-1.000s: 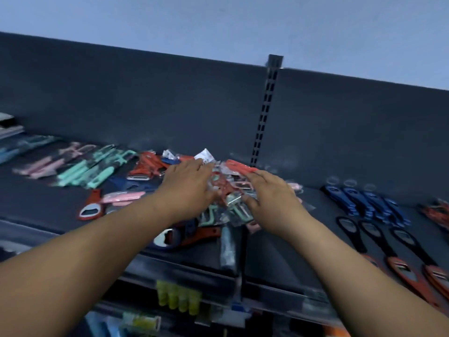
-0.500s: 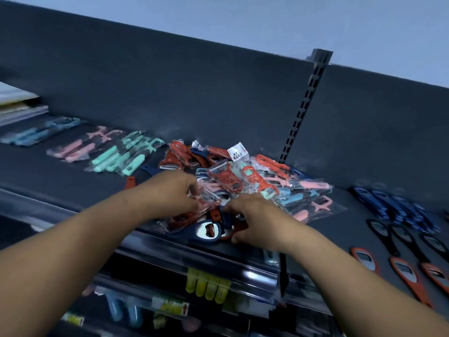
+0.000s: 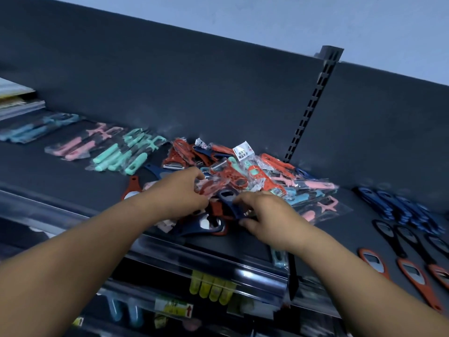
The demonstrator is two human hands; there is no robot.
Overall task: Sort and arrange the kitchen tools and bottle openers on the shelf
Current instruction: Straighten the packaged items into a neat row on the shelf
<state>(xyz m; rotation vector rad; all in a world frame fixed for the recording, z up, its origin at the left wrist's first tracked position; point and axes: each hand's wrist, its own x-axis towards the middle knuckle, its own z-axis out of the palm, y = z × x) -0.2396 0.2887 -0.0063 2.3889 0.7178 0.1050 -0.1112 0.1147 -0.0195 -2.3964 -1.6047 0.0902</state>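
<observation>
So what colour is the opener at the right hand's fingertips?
Dark navy blue; the opener by the right hand shows in the head view.

centre: messy pile of bagged peelers and openers (image 3: 245,176) hogs the shelf (image 3: 60,186), nearly back panel (image 3: 194,93) to front rail (image 3: 206,261)
pile's 6 o'clock: left hand (image 3: 179,193) and right hand (image 3: 264,212) fill it, right one gripping a navy bottle opener (image 3: 228,199)
9 o'clock: bare strip in front of the mint peelers (image 3: 126,154), easy way in
3 o'clock: narrow bare gap before the blue openers (image 3: 398,207)
1 o'clock: slotted upright (image 3: 308,113) behind the pile
</observation>
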